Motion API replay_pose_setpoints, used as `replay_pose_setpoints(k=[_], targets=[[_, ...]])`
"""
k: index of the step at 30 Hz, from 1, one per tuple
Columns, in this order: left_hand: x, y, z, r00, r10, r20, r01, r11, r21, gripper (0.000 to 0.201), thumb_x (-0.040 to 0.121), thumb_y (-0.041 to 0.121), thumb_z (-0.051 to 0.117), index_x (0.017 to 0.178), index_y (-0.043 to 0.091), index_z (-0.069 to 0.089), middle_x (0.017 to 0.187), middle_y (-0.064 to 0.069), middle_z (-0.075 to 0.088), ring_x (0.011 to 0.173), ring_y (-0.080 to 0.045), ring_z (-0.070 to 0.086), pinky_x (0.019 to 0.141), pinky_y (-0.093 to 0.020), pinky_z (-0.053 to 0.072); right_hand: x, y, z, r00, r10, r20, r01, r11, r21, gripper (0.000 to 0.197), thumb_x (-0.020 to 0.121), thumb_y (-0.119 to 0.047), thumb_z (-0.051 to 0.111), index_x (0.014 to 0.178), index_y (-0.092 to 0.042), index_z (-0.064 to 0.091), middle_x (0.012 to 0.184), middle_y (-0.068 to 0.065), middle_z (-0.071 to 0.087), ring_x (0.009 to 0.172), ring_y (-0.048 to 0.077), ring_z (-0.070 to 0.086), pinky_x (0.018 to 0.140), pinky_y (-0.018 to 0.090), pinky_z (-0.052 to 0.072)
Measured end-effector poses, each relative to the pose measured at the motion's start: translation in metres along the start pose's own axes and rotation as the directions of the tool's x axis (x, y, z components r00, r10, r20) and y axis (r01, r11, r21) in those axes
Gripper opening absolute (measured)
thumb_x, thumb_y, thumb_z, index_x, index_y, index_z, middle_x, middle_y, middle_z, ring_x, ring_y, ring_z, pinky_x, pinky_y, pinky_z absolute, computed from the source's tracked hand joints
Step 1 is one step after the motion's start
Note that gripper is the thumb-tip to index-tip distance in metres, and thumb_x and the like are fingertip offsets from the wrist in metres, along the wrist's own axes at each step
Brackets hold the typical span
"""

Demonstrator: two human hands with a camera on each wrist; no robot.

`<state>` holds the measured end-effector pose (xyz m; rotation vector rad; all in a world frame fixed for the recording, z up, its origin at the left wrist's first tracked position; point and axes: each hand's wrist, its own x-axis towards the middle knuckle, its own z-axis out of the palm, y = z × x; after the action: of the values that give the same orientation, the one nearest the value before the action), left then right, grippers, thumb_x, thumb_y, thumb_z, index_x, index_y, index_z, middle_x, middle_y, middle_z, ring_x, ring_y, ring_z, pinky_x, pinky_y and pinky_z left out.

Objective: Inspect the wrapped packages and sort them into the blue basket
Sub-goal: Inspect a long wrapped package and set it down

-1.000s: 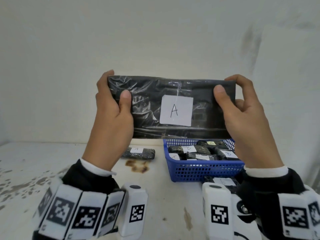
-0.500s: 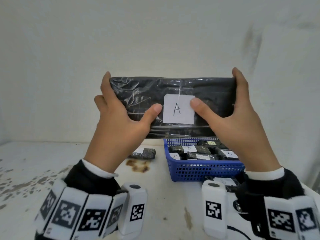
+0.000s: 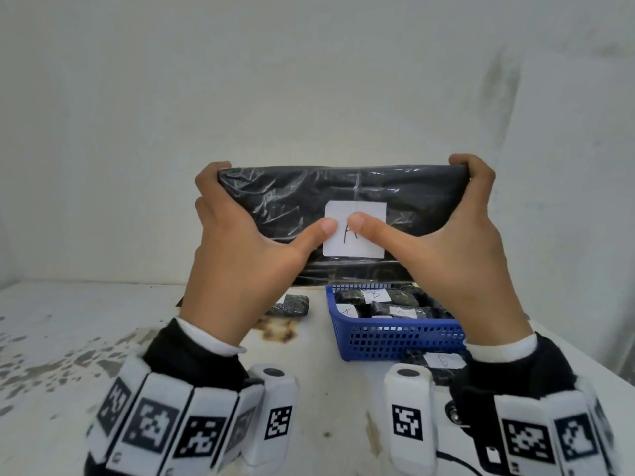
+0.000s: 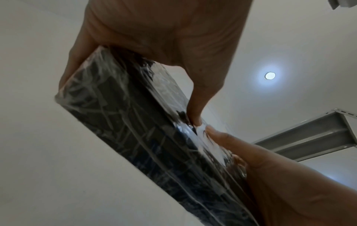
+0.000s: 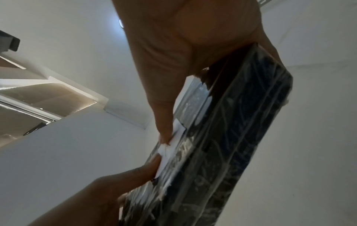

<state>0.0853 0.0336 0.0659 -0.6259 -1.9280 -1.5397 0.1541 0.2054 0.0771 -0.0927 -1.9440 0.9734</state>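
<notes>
package (image 3: 343, 197): held up above the tabletop (image 3: 68, 338), blue basket (image 3: 395, 341) at 5 o'clock | left hand (image 3: 237, 255), right hand (image 3: 457, 255): package gripped at both ends, thumbs pressed on the white label (image 3: 367, 214) | feel: likely soft, light, slippery wrap; best held by the ends

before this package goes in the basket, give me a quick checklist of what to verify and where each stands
1. Both hands hold the package: left hand and right hand grip its ends. Ok.
2. Label readable: both thumbs cover part of the letter. Not ok.
3. Wrap intact: front looks sealed, back hidden. Cannot tell.
4. Room in the blue basket: already holds several packages. Cannot tell.
5. Path down to the basket: package is held above it, nothing between. Ok.
</notes>
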Motion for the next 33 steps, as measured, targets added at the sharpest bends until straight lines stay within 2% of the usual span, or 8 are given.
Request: replay_pose_setpoints(k=[5, 9, 11, 18, 21, 26, 29, 33], targets=[[-0.001, 0.003, 0.001, 0.998, 0.022, -0.066, -0.025, 0.999, -0.039, 0.081, 0.066, 0.055, 0.075, 0.124, 0.036, 0.022, 0.125, 0.007, 0.055, 0.101, -0.003, 0.06, 0.087, -0.02, 0.046, 0.001, 0.0, -0.001, 0.999, -0.009, -0.044, 0.012, 0.998, 0.055, 0.09, 0.061, -0.07, 0.078, 0.129, -0.042, 0.027, 0.125, -0.008, 0.056, 0.106, 0.013, 0.063, 0.08, 0.021, 0.055], [0.0, 0.0, 0.001, 0.998, 0.003, -0.058, -0.005, 0.999, -0.044, 0.089, 0.071, 0.064, 0.069, 0.14, 0.036, 0.019, 0.133, 0.004, 0.051, 0.115, -0.011, 0.057, 0.1, -0.032, 0.043, 0.003, 0.0, -0.006, 0.998, -0.016, -0.053, 0.021, 0.996, 0.09, 0.068, 0.07, -0.065, 0.075, 0.118, -0.043, 0.032, 0.11, -0.02, 0.054, 0.096, 0.001, 0.06, 0.063, 0.007, 0.052], [0.001, 0.0, 0.002, 0.998, -0.018, -0.058, 0.013, 0.996, -0.086, 0.069, 0.081, 0.06, 0.062, 0.134, 0.034, 0.026, 0.128, 0.0, 0.054, 0.109, -0.013, 0.059, 0.098, -0.035, 0.046, 0.005, 0.0, -0.008, 0.998, -0.024, -0.059, 0.03, 0.995, 0.1, 0.059, 0.077, -0.061, 0.072, 0.117, -0.042, 0.034, 0.107, -0.019, 0.056, 0.09, -0.001, 0.062, 0.061, 0.008, 0.053], [0.007, -0.001, -0.002, 0.995, -0.022, -0.099, 0.005, 0.986, -0.164, 0.015, 0.102, 0.038, 0.037, 0.116, 0.033, 0.033, 0.12, -0.002, 0.052, 0.093, -0.002, 0.052, 0.073, -0.009, 0.039, 0.008, 0.004, -0.011, 0.998, -0.003, -0.066, 0.01, 0.994, 0.11, 0.032, 0.093, -0.056, 0.056, 0.117, -0.038, 0.045, 0.093, -0.018, 0.061, 0.079, -0.003, 0.063, 0.057, 0.015, 0.052], [0.008, -0.003, -0.002, 0.996, -0.04, -0.084, 0.024, 0.984, -0.179, 0.017, 0.101, 0.04, 0.039, 0.116, 0.034, 0.034, 0.12, -0.001, 0.053, 0.088, 0.001, 0.052, 0.062, -0.001, 0.038, 0.008, 0.005, -0.008, 0.998, 0.003, -0.068, 0.004, 0.994, 0.106, 0.033, 0.093, -0.055, 0.057, 0.118, -0.036, 0.045, 0.092, -0.019, 0.06, 0.075, -0.007, 0.062, 0.052, 0.008, 0.048], [0.006, 0.0, -0.001, 0.995, -0.076, -0.071, 0.06, 0.978, -0.199, 0.029, 0.095, 0.046, 0.049, 0.116, 0.032, 0.034, 0.118, 0.0, 0.055, 0.09, -0.002, 0.057, 0.07, -0.007, 0.044, 0.004, 0.002, -0.004, 0.997, 0.002, -0.072, 0.001, 0.999, 0.04, 0.046, 0.087, -0.061, 0.06, 0.119, -0.036, 0.039, 0.094, -0.019, 0.058, 0.075, -0.013, 0.059, 0.057, 0.003, 0.046], [0.003, 0.002, 0.002, 0.993, -0.081, -0.083, 0.069, 0.987, -0.144, 0.05, 0.083, 0.054, 0.062, 0.117, 0.031, 0.032, 0.119, -0.002, 0.057, 0.098, -0.01, 0.061, 0.086, -0.025, 0.049, 0.001, -0.001, 0.0, 0.997, 0.015, -0.082, -0.016, 1.0, -0.008, 0.065, 0.078, -0.069, 0.063, 0.125, -0.035, 0.034, 0.105, -0.01, 0.058, 0.092, 0.007, 0.062, 0.076, 0.02, 0.052], [0.001, 0.004, 0.003, 0.991, -0.089, -0.102, 0.077, 0.99, -0.117, 0.06, 0.075, 0.056, 0.069, 0.114, 0.032, 0.031, 0.118, -0.002, 0.058, 0.096, -0.01, 0.062, 0.078, -0.018, 0.046, -0.001, -0.003, 0.004, 0.996, 0.015, -0.085, -0.015, 1.0, -0.008, 0.076, 0.071, -0.074, 0.065, 0.127, -0.035, 0.032, 0.114, -0.006, 0.056, 0.102, 0.018, 0.061, 0.084, 0.031, 0.054]])
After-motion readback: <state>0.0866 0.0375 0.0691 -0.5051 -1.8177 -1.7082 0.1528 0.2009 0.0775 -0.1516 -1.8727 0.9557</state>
